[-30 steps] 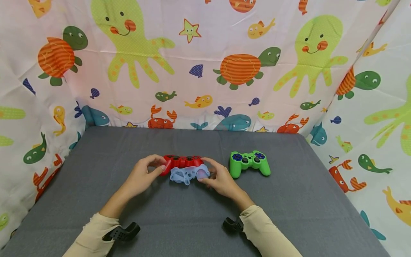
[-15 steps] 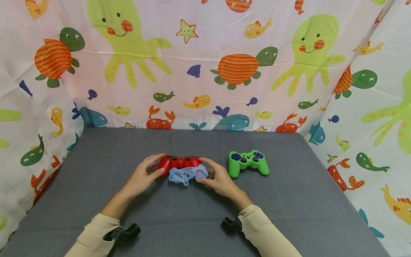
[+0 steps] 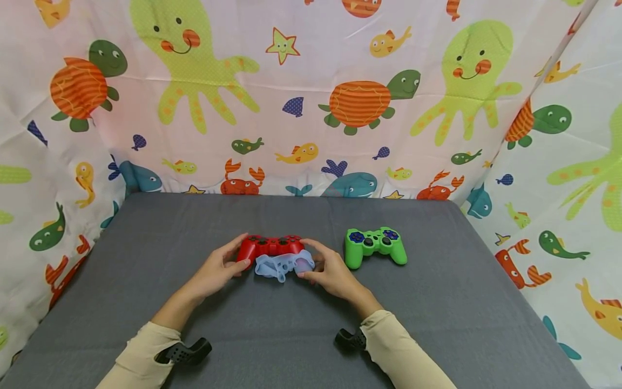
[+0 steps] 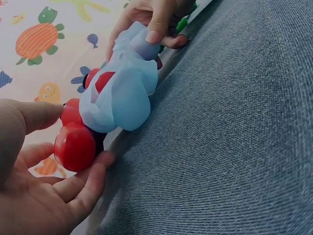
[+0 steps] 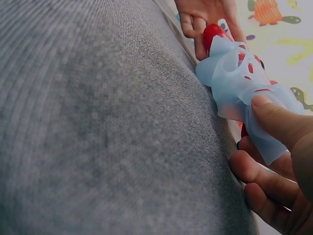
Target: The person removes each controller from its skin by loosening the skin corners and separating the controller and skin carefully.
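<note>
In the head view, a red game controller is held between the two hands. My left hand holds its left grip, the thumb at the near side and the other fingers round the back. A limp, translucent light blue silicone cover with cut-out holes lies across the controller's near side. My right hand pinches the cover's right end, thumb on top. From the left wrist, the red rounded grip sticks out bare beyond the cover. The right wrist view shows red through the cover's holes.
A green game controller with dark blue buttons lies just right of my right hand. Grey cloth covers the table. A curtain printed with sea animals hangs behind and at both sides.
My left fingers have opened wider and shifted outward round the red controller's left grip, leaving more of it showing. The right hand keeps its pinch on the cover. The head view has shifted slightly.
</note>
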{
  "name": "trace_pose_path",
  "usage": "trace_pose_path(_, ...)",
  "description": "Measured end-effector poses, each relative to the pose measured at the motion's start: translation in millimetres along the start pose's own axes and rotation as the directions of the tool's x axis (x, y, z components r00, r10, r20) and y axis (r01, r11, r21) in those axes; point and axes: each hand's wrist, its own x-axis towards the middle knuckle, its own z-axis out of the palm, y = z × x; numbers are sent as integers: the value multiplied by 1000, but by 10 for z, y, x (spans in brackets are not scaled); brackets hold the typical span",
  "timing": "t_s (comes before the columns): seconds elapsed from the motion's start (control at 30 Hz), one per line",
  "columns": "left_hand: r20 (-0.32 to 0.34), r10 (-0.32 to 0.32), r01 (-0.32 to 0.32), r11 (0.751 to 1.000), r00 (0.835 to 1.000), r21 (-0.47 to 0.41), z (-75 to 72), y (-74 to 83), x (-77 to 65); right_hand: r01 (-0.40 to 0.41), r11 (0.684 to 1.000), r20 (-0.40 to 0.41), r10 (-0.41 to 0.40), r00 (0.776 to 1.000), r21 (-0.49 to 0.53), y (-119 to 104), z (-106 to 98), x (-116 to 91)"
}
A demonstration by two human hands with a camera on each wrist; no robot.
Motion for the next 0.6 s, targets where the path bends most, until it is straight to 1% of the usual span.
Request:
trace_pose_path(0.3,-15,-23,23,1000,1000,3,9,-18,14,37,999,20,-37,999,14,28,-4,-6)
trace_pose_path(0.6,-33,-42,41,999,999,-23,6,-46,19,21,1000,18,-21,1000,2,13,2,-6)
